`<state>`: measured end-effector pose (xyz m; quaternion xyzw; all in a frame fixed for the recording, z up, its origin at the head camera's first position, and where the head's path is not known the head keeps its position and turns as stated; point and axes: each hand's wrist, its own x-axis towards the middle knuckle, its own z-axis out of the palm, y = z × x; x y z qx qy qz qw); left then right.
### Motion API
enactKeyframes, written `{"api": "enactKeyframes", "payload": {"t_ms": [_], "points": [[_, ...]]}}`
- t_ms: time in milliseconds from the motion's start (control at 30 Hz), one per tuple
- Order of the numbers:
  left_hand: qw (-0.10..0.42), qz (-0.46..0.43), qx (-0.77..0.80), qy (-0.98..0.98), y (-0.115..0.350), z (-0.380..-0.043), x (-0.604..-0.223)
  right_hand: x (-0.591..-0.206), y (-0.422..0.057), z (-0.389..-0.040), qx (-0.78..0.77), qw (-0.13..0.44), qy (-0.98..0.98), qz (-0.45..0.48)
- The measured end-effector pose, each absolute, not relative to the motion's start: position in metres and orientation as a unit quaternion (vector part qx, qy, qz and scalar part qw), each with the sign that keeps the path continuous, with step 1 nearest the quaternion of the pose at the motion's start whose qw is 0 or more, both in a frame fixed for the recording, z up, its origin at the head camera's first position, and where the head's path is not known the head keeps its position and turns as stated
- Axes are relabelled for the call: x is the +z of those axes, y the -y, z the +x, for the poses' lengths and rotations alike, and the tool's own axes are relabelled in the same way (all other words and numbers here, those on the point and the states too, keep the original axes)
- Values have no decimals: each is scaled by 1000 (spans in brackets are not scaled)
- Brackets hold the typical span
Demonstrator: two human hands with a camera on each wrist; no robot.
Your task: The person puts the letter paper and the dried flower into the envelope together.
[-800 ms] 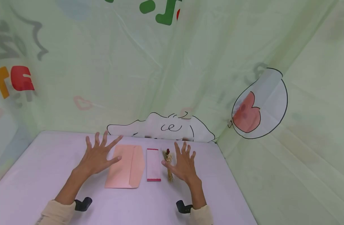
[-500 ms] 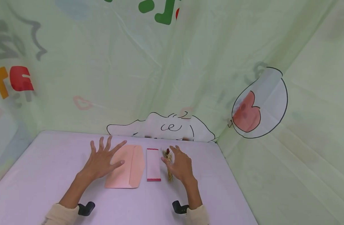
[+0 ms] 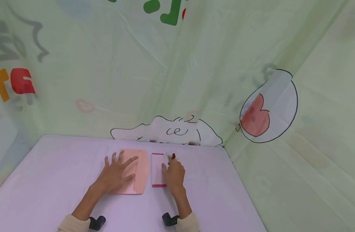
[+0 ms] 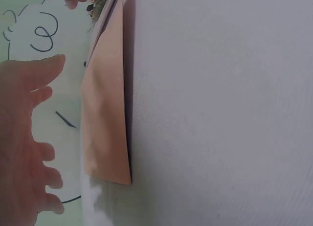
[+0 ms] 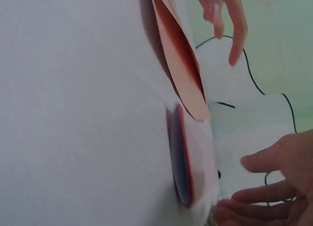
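Lilac tbl (image 3: 218,183) w/ peach env. (image 3: 141,174), red-edged pkt (image 3: 157,170), flwr bunch (image 3: 173,156).

Pale green printed sheeting (image 3: 177,74) hangs behind a lilac table (image 3: 223,199)

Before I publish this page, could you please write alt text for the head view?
A person's left hand hovers, spread wide, above a pink envelope on a pale table, while the right hand hides most of a small bouquet. A narrow pale packet with red ends lies between envelope and bouquet.
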<state>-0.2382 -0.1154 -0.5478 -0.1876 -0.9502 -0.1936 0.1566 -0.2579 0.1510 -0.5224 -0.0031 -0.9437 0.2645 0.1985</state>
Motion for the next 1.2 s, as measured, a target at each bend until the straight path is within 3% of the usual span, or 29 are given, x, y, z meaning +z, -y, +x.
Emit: {"api": "enactKeyframes", "payload": {"t_ms": [567, 967, 1200], "points": [[81, -184, -249, 948, 101, -225, -560, -546, -126, -255, 261, 176, 947, -66], [46, -174, -292, 939, 101, -227, -559, -544, -129, -253, 379, 168, 903, -113], [42, -170, -296, 939, 104, -226, -559, -556, -134, -263, 420, 217, 873, -124]]}}
